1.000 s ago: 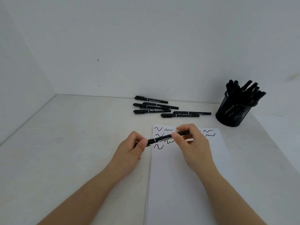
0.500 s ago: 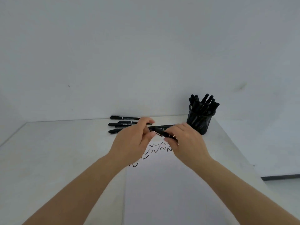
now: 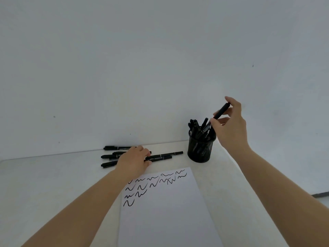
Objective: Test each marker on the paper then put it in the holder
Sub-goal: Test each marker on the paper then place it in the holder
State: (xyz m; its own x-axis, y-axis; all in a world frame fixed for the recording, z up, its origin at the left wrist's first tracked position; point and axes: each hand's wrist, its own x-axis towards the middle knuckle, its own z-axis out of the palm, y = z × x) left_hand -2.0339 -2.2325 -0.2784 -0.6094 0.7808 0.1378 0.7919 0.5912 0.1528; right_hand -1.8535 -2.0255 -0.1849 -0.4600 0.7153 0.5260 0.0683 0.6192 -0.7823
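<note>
The right hand (image 3: 229, 125) pinches a slim black marker (image 3: 218, 114) tilted over the black mesh holder (image 3: 201, 148), its lower end among the stored markers, while the left hand (image 3: 132, 161) curls over loose markers (image 3: 160, 156) beside the scribbled white paper (image 3: 169, 211).

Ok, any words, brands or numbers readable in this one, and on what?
None can be read.
Held marker in the right hand: pale print on the barrel, too blurred.
Loose markers by the left hand: white print, too small.
Paper: only black test squiggles, no letters or numbers.
</note>
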